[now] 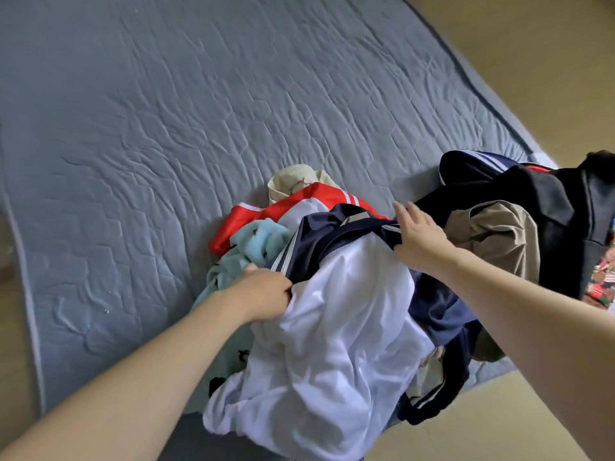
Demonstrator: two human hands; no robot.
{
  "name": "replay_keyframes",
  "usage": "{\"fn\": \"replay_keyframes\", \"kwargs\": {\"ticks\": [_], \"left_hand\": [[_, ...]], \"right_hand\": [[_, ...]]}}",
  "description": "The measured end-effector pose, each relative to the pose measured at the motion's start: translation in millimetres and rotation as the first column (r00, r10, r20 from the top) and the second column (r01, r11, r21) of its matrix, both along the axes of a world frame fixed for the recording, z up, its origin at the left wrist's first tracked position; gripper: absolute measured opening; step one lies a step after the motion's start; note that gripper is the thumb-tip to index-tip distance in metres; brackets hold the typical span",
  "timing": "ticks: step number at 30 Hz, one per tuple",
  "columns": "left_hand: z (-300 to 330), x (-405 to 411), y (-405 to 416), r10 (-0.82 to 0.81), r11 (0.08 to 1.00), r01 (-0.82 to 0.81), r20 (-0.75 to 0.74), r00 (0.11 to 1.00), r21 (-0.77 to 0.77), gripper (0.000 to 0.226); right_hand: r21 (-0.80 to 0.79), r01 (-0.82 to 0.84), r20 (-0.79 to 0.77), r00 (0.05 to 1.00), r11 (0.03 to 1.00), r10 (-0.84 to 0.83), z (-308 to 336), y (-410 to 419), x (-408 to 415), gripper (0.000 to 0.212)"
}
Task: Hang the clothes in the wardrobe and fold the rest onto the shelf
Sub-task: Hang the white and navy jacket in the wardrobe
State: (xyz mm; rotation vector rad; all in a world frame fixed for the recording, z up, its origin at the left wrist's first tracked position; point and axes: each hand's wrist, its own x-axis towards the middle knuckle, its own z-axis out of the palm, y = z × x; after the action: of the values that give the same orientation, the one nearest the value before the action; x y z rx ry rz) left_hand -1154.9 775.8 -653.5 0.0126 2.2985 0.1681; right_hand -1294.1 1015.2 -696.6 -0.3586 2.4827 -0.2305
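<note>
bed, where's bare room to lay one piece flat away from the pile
Free: the quilted bedspread beyond and left of the clothes pile, out to its piped edge. Crowded: the near right corner, where the left hand grips the white garment, the right hand rests on the navy jacket, and dark clothes lie.

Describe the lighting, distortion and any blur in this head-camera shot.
Head view: soft, even daylight, no hard shadows; the white garment looks slightly washed out. Wide-angle bend curves the blue quilted bed cover edges and stretches both forearms. The left hand and right hand look sharp; the patterned fabric at the right edge is soft.
</note>
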Motion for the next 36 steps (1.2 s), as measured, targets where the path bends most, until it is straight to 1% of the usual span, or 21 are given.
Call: {"fn": "replay_keyframes", "kwargs": {"ticks": [2,3,5,6,9,10,11,13,14,15,16,18,20,22,24,26,28,29,31,34,36], "left_hand": [[15,6,-15,-0.019,0.998,0.017,-0.041,0.999,-0.053,0.021],[22,8,-22,-0.003,0.997,-0.002,-0.065,0.998,-0.077,0.022],[30,13,-37,0.081,0.989,-0.096,-0.131,0.988,-0.108,0.025],[33,15,-47,0.132,0.981,-0.155,-0.179,0.975,-0.116,0.026],[56,20,-66,0.284,0.944,-0.324,-0.345,0.894,-0.062,0.04],[66,23,-70,0.396,0.911,-0.411,-0.366,0.842,0.039,0.044],[82,26,-70,0.566,0.824,-0.526,-0.339,0.752,0.209,0.044],[118,31,-63,0.833,0.525,-0.652,-0.174,0.525,0.547,0.042],[139,33,-60,0.909,0.36,-0.665,-0.086,0.408,0.654,0.045],[159,35,-56,0.951,0.21,-0.653,0.004,0.31,0.727,0.05],[175,37,-54,0.971,0.072,-0.631,0.091,0.221,0.772,0.051],[208,45,-57,0.971,-0.159,-0.561,0.231,0.06,0.812,0.046],[236,54,-67,0.942,-0.328,-0.474,0.323,-0.096,0.817,0.041],[266,68,-82,0.896,-0.443,-0.385,0.381,-0.228,0.81,0.04],[293,81,-95,0.858,-0.501,-0.309,0.416,-0.302,0.809,0.032],[329,103,-108,0.842,-0.516,-0.261,0.427,-0.331,0.816,0.026],[363,121,-116,0.83,-0.52,-0.228,0.426,-0.359,0.823,0.03],[380,132,-120,0.83,-0.51,-0.214,0.412,-0.376,0.833,0.037],[411,152,-128,0.826,-0.474,-0.202,0.353,-0.439,0.857,0.042],[435,173,-149,0.792,-0.443,-0.272,0.23,-0.566,0.854,0.023],[443,190,-163,0.811,-0.369,-0.394,0.085,-0.578,0.842,0.015]], "right_hand": [[0.048,-0.19,0.0,0.982,0.981,0.19,-6,-17,0,0.09],[0.079,-0.271,-0.016,0.962,0.959,0.273,-7,-25,-1,0.082],[0.2,-0.408,-0.05,0.904,0.891,0.425,-4,-41,-1,0.046],[0.231,-0.463,-0.053,0.872,0.856,0.486,-3,-48,1,0.036],[0.062,-0.493,-0.036,0.868,0.868,0.496,14,-63,7,0.03],[0.011,-0.476,-0.001,0.88,0.88,0.476,23,-67,8,0.035],[-0.028,-0.452,0.048,0.89,0.891,0.453,34,-71,9,0.05],[-0.04,-0.439,0.102,0.892,0.898,0.441,51,-80,11,0.092],[-0.06,-0.432,0.091,0.895,0.9,0.436,63,-89,13,0.104],[-0.093,-0.413,0.071,0.905,0.906,0.419,73,-98,16,0.107],[-0.129,-0.383,0.033,0.92,0.915,0.39,84,-108,19,0.101],[-0.209,-0.346,-0.024,0.937,0.915,0.349,113,-133,30,0.078],[-0.302,-0.295,0.039,0.946,0.907,0.321,146,-155,43,0.059],[-0.351,-0.287,0.121,0.93,0.891,0.347,181,-170,56,0.054],[-0.353,-0.247,0.159,0.935,0.903,0.318,215,-179,60,0.058],[-0.406,-0.078,0.355,0.905,0.911,0.236,263,-184,66,0.055],[-0.436,0.006,0.529,0.811,0.9,0.251,308,-186,70,0.029],[-0.416,0.002,0.552,0.795,0.909,0.251,333,-187,75,0.017],[-0.42,0.0,0.569,0.779,0.908,0.263,382,-194,91,0.02],[-0.535,0.031,0.506,0.812,0.844,0.291,445,-214,114,0.046],[-0.651,0.101,0.47,0.832,0.752,0.296,490,-229,134,0.033]]}}
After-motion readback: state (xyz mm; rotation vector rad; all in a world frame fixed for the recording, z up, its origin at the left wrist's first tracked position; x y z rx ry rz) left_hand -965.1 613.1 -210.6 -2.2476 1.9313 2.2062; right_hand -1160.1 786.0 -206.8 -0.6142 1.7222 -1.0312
